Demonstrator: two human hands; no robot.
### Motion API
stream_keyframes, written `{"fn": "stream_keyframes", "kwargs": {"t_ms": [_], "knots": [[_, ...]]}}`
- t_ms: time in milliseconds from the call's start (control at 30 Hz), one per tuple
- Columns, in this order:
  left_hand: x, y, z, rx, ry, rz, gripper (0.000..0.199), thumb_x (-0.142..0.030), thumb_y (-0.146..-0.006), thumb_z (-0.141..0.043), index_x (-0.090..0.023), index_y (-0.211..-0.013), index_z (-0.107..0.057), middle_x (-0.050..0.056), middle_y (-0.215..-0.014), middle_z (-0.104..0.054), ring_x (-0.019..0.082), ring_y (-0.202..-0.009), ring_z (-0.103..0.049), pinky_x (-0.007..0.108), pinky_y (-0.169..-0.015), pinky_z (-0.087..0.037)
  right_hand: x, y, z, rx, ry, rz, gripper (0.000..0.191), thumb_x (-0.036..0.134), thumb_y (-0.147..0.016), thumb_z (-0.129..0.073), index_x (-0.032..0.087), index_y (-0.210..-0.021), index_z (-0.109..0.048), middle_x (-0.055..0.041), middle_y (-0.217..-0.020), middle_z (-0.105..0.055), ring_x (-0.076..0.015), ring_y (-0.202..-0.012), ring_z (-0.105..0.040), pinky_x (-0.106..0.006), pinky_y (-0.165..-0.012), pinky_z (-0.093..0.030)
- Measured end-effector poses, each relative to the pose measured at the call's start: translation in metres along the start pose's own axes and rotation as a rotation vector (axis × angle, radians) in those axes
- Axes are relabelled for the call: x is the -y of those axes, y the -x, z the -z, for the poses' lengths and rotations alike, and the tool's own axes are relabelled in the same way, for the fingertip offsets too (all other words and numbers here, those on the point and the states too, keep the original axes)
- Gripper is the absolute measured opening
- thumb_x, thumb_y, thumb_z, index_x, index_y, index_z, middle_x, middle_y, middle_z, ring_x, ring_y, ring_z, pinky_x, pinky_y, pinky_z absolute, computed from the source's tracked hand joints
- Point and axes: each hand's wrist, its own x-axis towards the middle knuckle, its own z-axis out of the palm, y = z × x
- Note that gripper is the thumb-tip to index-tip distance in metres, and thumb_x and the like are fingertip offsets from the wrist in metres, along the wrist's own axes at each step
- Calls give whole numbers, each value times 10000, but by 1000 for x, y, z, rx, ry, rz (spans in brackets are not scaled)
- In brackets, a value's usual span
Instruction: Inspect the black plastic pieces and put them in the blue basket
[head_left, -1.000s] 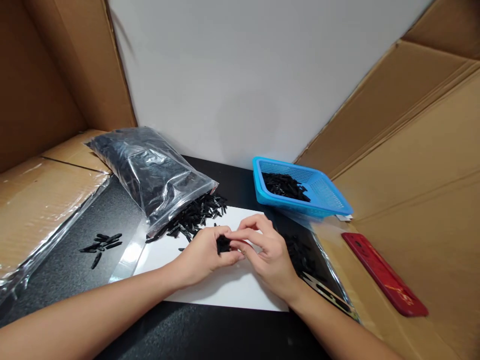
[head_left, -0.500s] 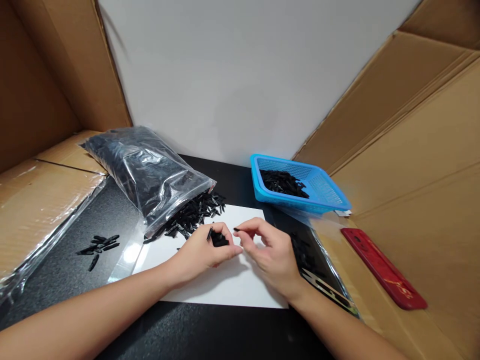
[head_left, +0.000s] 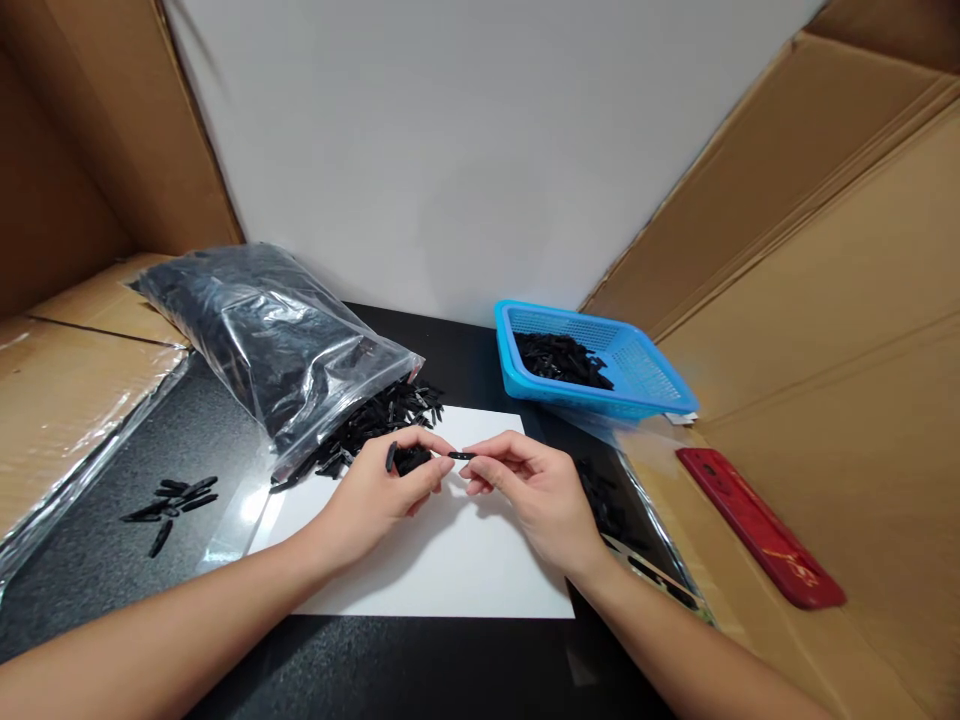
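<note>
Between the fingertips of both hands I see one small, narrow black piece (head_left: 461,456), held level above a white sheet (head_left: 450,570). My right hand (head_left: 536,490) pinches its right end, while the thumb and forefinger of my left hand (head_left: 390,490) meet its left end. Several more black pieces (head_left: 412,459) are bunched in the curl of my left hand. Behind that hand, a heap of similar pieces (head_left: 390,410) spills at the mouth of a clear plastic bag (head_left: 277,340) full of them. What exactly the pieces are, I cannot tell.
A blue basket (head_left: 645,380) partly filled with black pieces stands at the back right. Several loose pieces (head_left: 169,505) lie on the dark table at left. A red case-like object (head_left: 757,525) rests on cardboard (head_left: 840,400) at right. More dark pieces (head_left: 600,500) lie beside my right wrist.
My hands have come together, and the small black piece now spans the fingertips of both. Earlier only my right hand pinched it. The view has shifted slightly.
</note>
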Motion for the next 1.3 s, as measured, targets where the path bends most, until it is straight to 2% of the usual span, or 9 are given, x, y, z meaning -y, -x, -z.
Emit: {"fn": "stream_keyframes", "kwargs": {"t_ms": [233,533,667,733,967,1067,1300], "knots": [[3,0,0,15,-8,2,229,-413,-855,-603,-186,-878,-616,-82,-498,-391,86,-479,-314,194,-445,-243,2,2,1,-28,220,121,104,237,-833,-665,183,-780,-736,-21,-678,-736,-171,-567,-694,-282,-562,-546],[1,2,-1,27,-12,-26,218,-390,-877,-581,-178,-845,-622,-80,-509,-404,79,-484,-319,185,-444,-255,-2,2,2,-27,234,169,102,219,-853,-652,189,-813,-741,-22,-711,-739,-169,-583,-684,-279,-558,-538],[0,1,-1,11,-26,-43,217,-382,-867,-588,-173,-828,-630,-71,-538,-443,78,-485,-357,180,-439,-279,0,1,2,-25,269,291,134,164,-820,-689,209,-928,-753,-35,-830,-759,-187,-722,-697,-297,-664,-548],[-1,1,-1,9,-35,-46,215,-381,-858,-596,-171,-825,-633,-63,-563,-472,81,-491,-380,179,-436,-292,1,1,1,-7,283,337,146,142,-819,-685,218,-921,-759,-38,-845,-761,-197,-772,-697,-309,-705,-547],[-2,3,-2,29,-64,-31,203,-364,-855,-599,-170,-802,-626,-74,-556,-454,74,-485,-372,170,-427,-307,-3,1,3,-27,183,259,107,138,-801,-698,212,-811,-775,-13,-704,-743,-168,-613,-681,-270,-591,-518],[-2,4,-3,28,-64,-29,190,-362,-852,-608,-174,-850,-637,-77,-557,-462,74,-486,-378,169,-427,-317,-3,1,4,-35,169,240,94,147,-786,-715,213,-777,-781,-7,-650,-730,-166,-573,-663,-273,-570,-496],[-4,4,-3,40,-55,-44,180,-348,-852,-610,-172,-850,-645,-79,-545,-454,72,-482,-371,168,-422,-311,-4,2,4,-36,172,219,81,210,-803,-716,200,-742,-770,-7,-646,-716,-147,-518,-635,-272,-540,-482]]}}
